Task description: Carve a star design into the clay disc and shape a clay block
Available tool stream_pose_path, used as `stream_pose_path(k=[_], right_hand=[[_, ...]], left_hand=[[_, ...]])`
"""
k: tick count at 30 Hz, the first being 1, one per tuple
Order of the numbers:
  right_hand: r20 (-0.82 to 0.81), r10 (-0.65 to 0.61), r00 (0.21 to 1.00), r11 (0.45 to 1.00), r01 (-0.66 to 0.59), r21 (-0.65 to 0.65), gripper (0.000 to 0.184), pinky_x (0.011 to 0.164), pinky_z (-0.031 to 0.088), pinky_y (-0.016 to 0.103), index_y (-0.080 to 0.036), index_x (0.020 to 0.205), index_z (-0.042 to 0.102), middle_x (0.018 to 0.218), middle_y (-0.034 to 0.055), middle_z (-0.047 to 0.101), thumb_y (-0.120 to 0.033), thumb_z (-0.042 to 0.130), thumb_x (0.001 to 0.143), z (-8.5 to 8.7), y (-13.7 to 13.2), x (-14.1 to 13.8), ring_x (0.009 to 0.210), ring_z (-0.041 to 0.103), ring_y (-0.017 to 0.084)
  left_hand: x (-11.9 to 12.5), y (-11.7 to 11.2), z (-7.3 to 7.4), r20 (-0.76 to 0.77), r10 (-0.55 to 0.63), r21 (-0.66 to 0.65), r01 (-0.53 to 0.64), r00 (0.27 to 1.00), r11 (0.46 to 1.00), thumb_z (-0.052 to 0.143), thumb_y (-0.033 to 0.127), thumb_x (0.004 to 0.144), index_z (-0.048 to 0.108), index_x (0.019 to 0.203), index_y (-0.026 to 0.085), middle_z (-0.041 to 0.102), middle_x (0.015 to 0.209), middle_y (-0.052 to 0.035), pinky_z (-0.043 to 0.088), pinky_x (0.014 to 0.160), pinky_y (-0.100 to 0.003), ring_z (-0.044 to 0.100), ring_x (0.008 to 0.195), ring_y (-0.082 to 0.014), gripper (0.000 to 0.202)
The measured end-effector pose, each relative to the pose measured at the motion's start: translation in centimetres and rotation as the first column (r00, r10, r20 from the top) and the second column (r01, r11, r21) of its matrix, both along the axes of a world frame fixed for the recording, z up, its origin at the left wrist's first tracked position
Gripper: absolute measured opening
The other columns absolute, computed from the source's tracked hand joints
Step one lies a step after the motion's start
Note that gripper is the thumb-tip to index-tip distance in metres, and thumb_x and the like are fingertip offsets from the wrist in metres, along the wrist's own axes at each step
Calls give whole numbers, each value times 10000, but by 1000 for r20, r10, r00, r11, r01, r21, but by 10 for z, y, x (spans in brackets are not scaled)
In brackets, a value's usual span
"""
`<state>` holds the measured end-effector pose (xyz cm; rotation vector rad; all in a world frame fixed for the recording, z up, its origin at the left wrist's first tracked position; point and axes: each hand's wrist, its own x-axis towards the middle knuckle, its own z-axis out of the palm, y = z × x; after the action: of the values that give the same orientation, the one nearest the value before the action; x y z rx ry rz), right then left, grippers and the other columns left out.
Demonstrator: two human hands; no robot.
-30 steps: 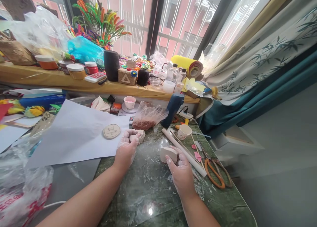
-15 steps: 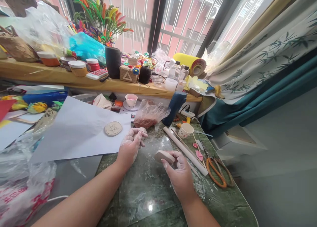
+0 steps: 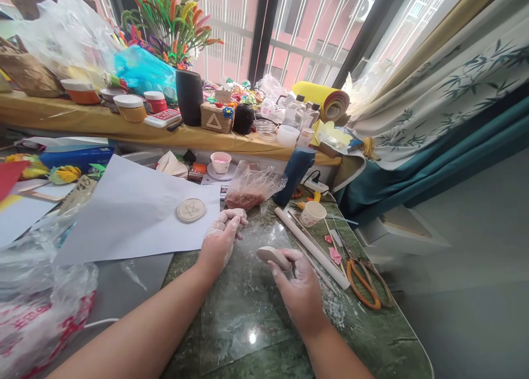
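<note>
My right hand [image 3: 303,285] holds a flat greyish clay disc [image 3: 270,255] by its right edge, between thumb and fingers, tilted above a clear sheet [image 3: 248,302]. My left hand [image 3: 219,238] is closed, fingers curled in and smeared with pale clay; whatever may be inside is hidden. It is apart from the held disc. Just left of it, another round clay disc [image 3: 190,210], marked with a star, lies on white paper [image 3: 136,208]. Pale residue also coats my right fingers.
Right of my hands lie a white rolling rod [image 3: 312,248], a paper cup [image 3: 313,214] and orange-handled scissors [image 3: 363,285]. Behind stand a bag of brown clay [image 3: 248,194] and a dark blue cylinder [image 3: 294,175]. A crumpled plastic bag [image 3: 45,302] lies at left; jars line the sill.
The disc in my right hand has tilted slightly, its left end rising. My left hand stays closed in nearly the same place. The camera view has shifted a little.
</note>
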<state>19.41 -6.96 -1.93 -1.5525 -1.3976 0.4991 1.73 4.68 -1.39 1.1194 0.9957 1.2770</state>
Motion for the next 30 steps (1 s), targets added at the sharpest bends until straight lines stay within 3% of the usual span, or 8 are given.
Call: stream_pose_path(k=[4,9,12,16,25,30], right_hand=[[155,91,984,991,-74,-114,116,844,565,382,-264,1002,754,960,43,765,-293,724,894,-3,3,0,923,721,266],[250,94,964,992,-71,-101,213,901,567,430,-275,1053,760,1031,57,758,-226,779,846,-7,4,2,999,707,295],[240,85,967,996,-82,-21,170,895,577,421,-283,1062,753,1010,50,768,-254,753,894,-8,2,3,989,719,284],[123,-28,992,986,6,169,173,901,591,392,-264,1108,720,1040,55,777,-339,705,953,-6,-1,5,966,737,248],[97,-4,995,1000,3,16,243,858,612,389,-236,1098,745,1032,78,790,-391,696,918,-3,1,3,924,749,256],[173,8,985,995,10,-102,351,975,584,454,-227,1230,728,1181,109,778,-356,693,906,-8,7,-3,1103,729,310]], left_hand=[[1,-1,4,-10,14,-10,-14,1000,1000,672,464,897,637,941,204,742,931,-39,473,654,-290,574,620,-122,266],[1,-3,11,-30,18,-38,-19,999,999,671,448,886,641,919,206,740,931,-34,470,660,-294,565,615,-123,245],[1,-3,13,-20,18,-50,-19,1000,999,678,441,880,647,916,207,739,928,-31,467,659,-294,567,617,-124,238],[1,-3,11,3,11,-55,-11,1000,998,673,437,883,644,912,208,734,927,-26,457,645,-289,564,613,-120,233],[1,0,8,-2,3,-48,-3,1000,999,673,462,882,646,919,206,734,941,-34,446,620,-280,559,618,-123,261],[2,-2,10,6,15,-58,-14,1000,998,692,464,871,642,916,204,737,924,-37,449,613,-276,558,605,-122,268]])
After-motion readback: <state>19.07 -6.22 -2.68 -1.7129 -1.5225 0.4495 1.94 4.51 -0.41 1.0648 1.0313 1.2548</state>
